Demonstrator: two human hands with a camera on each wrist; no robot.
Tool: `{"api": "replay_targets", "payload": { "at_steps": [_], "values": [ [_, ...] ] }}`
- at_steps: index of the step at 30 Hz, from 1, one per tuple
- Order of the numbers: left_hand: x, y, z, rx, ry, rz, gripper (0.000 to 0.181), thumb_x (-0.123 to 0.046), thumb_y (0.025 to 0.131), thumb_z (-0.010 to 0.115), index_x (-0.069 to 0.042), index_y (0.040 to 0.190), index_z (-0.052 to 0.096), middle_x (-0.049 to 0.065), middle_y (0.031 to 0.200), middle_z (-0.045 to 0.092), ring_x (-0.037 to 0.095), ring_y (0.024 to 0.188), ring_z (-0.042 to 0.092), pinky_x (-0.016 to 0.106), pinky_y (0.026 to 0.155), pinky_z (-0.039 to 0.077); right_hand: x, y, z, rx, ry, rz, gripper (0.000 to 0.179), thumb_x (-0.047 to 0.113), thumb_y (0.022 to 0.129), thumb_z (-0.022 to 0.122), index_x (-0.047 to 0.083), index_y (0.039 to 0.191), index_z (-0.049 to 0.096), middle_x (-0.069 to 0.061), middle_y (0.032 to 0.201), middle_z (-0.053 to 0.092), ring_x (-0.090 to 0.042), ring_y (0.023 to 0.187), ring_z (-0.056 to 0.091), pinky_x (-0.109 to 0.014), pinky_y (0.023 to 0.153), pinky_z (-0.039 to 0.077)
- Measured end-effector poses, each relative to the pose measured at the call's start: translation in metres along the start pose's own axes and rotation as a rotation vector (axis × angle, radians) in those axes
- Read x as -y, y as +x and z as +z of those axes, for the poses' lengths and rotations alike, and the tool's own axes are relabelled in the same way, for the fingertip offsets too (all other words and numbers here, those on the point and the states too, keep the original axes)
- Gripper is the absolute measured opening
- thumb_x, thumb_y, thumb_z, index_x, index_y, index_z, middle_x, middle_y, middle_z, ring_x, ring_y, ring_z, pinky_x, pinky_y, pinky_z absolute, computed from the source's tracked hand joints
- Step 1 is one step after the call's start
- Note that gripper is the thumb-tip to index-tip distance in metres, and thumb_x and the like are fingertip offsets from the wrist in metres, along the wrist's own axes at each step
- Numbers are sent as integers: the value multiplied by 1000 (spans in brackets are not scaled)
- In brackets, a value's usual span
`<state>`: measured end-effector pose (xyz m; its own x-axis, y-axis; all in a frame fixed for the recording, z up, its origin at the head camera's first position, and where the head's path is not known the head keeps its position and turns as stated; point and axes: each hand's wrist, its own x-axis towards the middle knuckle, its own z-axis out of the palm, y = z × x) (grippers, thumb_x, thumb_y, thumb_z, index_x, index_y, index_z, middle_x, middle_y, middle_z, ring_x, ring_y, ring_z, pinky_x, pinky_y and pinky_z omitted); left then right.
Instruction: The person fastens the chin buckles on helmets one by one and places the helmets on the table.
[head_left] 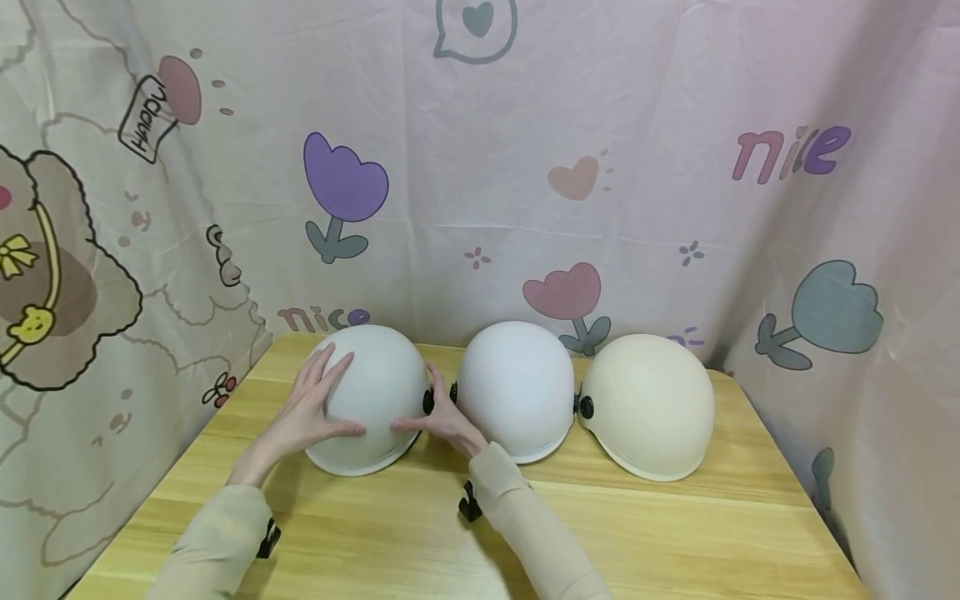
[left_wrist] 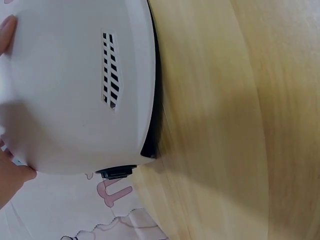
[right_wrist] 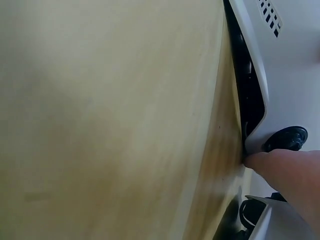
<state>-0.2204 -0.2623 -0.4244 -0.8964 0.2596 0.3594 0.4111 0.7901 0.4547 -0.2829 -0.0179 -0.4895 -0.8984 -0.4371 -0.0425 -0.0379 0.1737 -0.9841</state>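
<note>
The leftmost of three helmets is a white helmet (head_left: 378,367), standing dome up on the wooden table (head_left: 360,533). My left hand (head_left: 311,408) grips its left side, fingers spread up the shell and thumb across the front. On the opposite side my right hand (head_left: 446,421) holds it, thumb at the front and fingers by the black side knob (head_left: 428,402). In the left wrist view a slotted vent (left_wrist: 111,70) shows near the helmet's rim. A right-hand finger (right_wrist: 285,172) lies at the lower edge beside the knob in the right wrist view.
Close by on the right stands another white helmet (head_left: 516,392), and beyond it a cream helmet (head_left: 652,404) with a black knob on its left side. A printed curtain (head_left: 480,150) hangs behind the table and along both sides.
</note>
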Motion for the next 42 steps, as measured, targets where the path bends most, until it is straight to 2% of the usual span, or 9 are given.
{"api": "replay_targets", "payload": {
  "at_steps": [9, 15, 33, 42],
  "values": [
    [3, 5, 0, 29, -8, -14, 116, -35, 64, 94, -6, 157, 30, 30, 165, 10, 54, 151, 5, 81, 112, 14, 1, 2, 1, -20, 16, 7, 121, 27, 78, 88, 27, 163, 1, -21, 167, 16, -39, 155, 16, -63, 125, 17],
    [3, 8, -2, 41, -22, -14, 116, -35, 65, 94, -7, 158, 29, 29, 166, 8, 53, 151, 3, 82, 112, 13, 2, 4, 0, -24, 7, 19, 120, 27, 79, 87, 29, 162, 1, -21, 165, 21, -40, 154, 19, -61, 125, 17],
    [7, 12, -2, 44, -33, -21, 117, -33, 65, 94, -5, 157, 28, 30, 166, 8, 54, 151, 1, 83, 111, 10, 2, 6, -1, 3, -5, 11, 118, 34, 81, 84, 23, 163, 0, -20, 167, 16, -39, 155, 15, -63, 125, 17],
    [6, 13, -1, 45, -29, -37, 117, -32, 66, 94, -5, 158, 27, 30, 166, 7, 53, 152, 0, 81, 114, 8, 4, 2, -1, 16, -16, 15, 117, 36, 83, 83, 23, 163, -1, -19, 168, 11, -39, 156, 13, -63, 125, 17]
  ]
}}
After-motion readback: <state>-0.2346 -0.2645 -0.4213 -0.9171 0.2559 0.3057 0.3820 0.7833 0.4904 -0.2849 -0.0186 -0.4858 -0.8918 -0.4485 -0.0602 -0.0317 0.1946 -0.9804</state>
